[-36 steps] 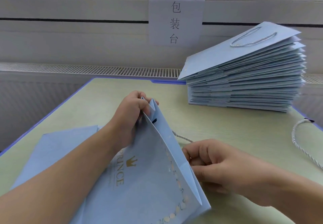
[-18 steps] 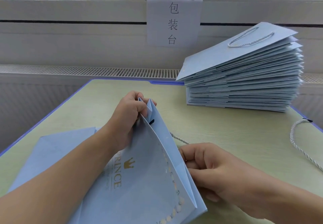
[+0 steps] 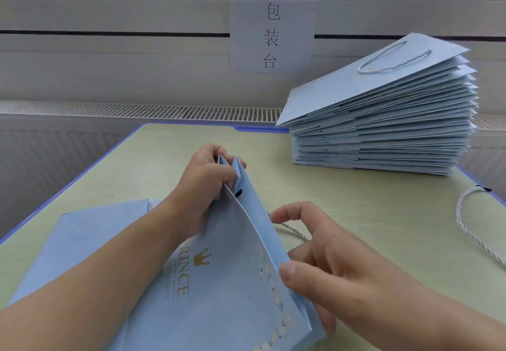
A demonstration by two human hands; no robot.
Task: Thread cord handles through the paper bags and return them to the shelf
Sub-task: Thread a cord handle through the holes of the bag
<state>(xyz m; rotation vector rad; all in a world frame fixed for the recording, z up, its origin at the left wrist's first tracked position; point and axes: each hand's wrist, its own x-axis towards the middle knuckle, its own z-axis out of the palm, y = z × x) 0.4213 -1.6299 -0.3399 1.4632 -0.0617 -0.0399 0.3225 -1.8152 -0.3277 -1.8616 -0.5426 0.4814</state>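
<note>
Bag underneath (image 3: pixel 82 238): pale blue paper bag lying flat on the table's near left, partly covered by the left forearm and the bag being worked on.
Table (image 3: pixel 169 164): light green top with a blue edge, standing against a slatted grille and a white wall.
Left hand (image 3: pixel 204 183): fingers curled round the top folded corner of the worked bag, pinching the gusset folds together and holding that end raised.
Worked bag (image 3: pixel 219 290): pale blue, with a gold crown and the letters "PRINCE" on its face, tilted up off the table between the two hands; a small dark hole shows near the top edge, just below the left fingers.
Sign (image 3: pixel 273 31): white paper sheet with three Chinese characters, fixed to the wall behind the table.
Cord at the bag (image 3: pixel 293 231): white twisted cord lying on the table just right of the bag's edge, passing under the right fingers.
Right hand (image 3: pixel 336 265): thumb pressed on the bag's right edge, fingers loosely spread above the cord; whether any fingertip touches the cord I cannot tell.
Stack (image 3: pixel 383 131): finished blue bags piled at the far right of the table, the top one slanted with a cord handle showing.
Loose cord (image 3: pixel 465 222): white twisted cord with a dark tip, lying at the table's right edge, well apart from the hands.
</note>
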